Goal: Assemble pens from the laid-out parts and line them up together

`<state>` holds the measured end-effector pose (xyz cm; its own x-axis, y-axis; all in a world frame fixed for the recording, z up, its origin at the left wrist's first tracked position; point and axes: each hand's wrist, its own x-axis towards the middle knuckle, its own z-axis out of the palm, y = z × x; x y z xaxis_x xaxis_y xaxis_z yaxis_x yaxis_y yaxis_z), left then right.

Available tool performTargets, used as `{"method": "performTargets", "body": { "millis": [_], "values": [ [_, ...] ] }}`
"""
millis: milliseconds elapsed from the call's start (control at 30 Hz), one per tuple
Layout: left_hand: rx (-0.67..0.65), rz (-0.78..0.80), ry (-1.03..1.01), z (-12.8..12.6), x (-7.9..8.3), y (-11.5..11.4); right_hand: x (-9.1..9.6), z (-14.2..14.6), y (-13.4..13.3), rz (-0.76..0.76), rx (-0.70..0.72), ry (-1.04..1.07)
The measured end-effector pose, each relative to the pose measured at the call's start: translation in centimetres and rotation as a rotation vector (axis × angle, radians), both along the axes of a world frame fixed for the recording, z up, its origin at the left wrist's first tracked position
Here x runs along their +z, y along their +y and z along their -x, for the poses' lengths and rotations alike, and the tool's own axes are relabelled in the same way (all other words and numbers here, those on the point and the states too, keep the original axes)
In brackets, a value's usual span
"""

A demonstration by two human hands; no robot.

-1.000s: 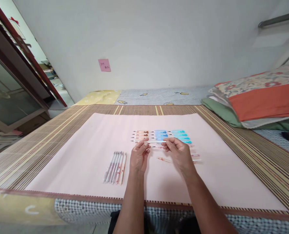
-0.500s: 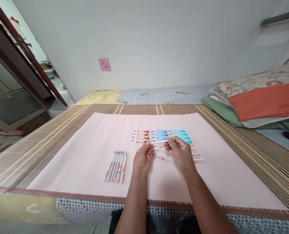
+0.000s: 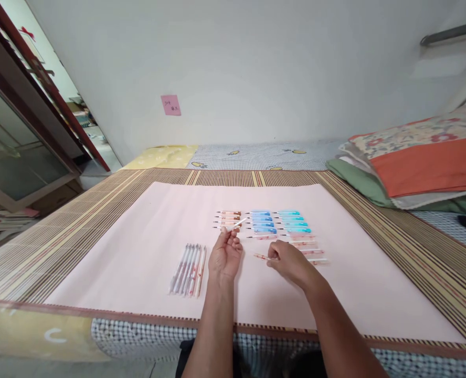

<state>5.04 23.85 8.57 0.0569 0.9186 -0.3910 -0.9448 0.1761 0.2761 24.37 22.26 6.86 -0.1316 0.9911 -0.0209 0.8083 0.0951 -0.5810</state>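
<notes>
My left hand [image 3: 225, 255] is raised over the pink sheet [image 3: 130, 262], its thumb and fingers closed on a slim white pen [image 3: 239, 223] that points up to the right. At the right, my right hand [image 3: 290, 261] pinches the end of a clear pen piece with reddish marks [image 3: 261, 256], low over the sheet. Beyond the hands lie rows of brown pens [image 3: 230, 213], blue pens [image 3: 261, 219] and turquoise pens [image 3: 292, 218]. Several pink-patterned pens [image 3: 310, 251] are partly hidden behind my right hand. Left of my left hand, several pale pens [image 3: 186, 270] lie side by side.
The sheet rests on a striped mat [image 3: 110, 210] over a bed. Folded bedding [image 3: 430, 157] is piled at the right. A pink note [image 3: 171, 105] is stuck to the wall behind. A glass-panelled door [image 3: 16, 142] stands at the left.
My right hand has let go of the white pen and moved down to the reddish-marked piece. My left hand keeps the white pen, now tilted more steeply and slightly farther left.
</notes>
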Motion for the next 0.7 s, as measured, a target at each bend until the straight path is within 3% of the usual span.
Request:
{"method": "performTargets", "body": {
  "millis": [233,467,567,700],
  "values": [
    [0.081,0.037,0.132,0.1,0.1,0.2,0.7,0.6,0.0,-0.048,-0.036,0.062],
    [0.081,0.033,0.138,0.3,-0.1,0.3,-0.3,0.8,0.2,-0.125,-0.039,0.045],
    [0.084,0.029,0.147,0.3,-0.2,0.3,-0.9,0.7,0.6,-0.168,-0.083,0.309],
    [0.096,0.021,0.172,0.2,-0.2,0.3,-0.8,0.4,1.1,-0.111,-0.13,0.888]
  ]
}}
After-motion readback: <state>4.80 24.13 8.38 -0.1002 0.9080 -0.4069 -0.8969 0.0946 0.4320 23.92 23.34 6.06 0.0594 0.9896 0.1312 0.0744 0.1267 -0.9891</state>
